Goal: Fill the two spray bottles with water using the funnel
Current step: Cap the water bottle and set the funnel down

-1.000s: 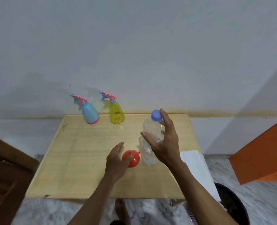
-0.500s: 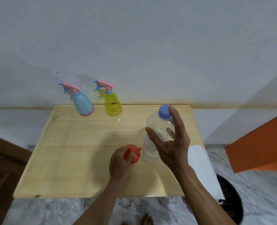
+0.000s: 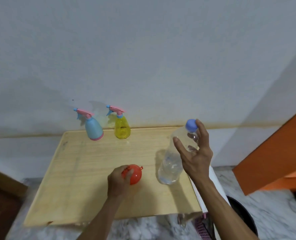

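Note:
On the wooden table [image 3: 71, 172], my left hand [image 3: 119, 183] grips the red funnel [image 3: 135, 174] near the middle front. To its right stands a clear water bottle [image 3: 169, 168] with a blue cap [image 3: 191, 125]. My right hand [image 3: 195, 155] wraps its upper part, with the thumb in front and the fingers behind, the forefinger beside the cap. A blue spray bottle [image 3: 93, 129] and a yellow spray bottle [image 3: 122, 129], both with pink trigger heads on, stand side by side at the table's far edge against the wall.
A white wall runs right behind the table. An orange slab [image 3: 273, 153] leans at the right, with a black bin [image 3: 244, 217] and a pink basket [image 3: 201, 227] below the table's right corner. A brown door [image 3: 0, 196] stands at the left.
My left hand went from lying open over the funnel to gripping it. My right hand closed in on the upper part of the water bottle. The view shifted.

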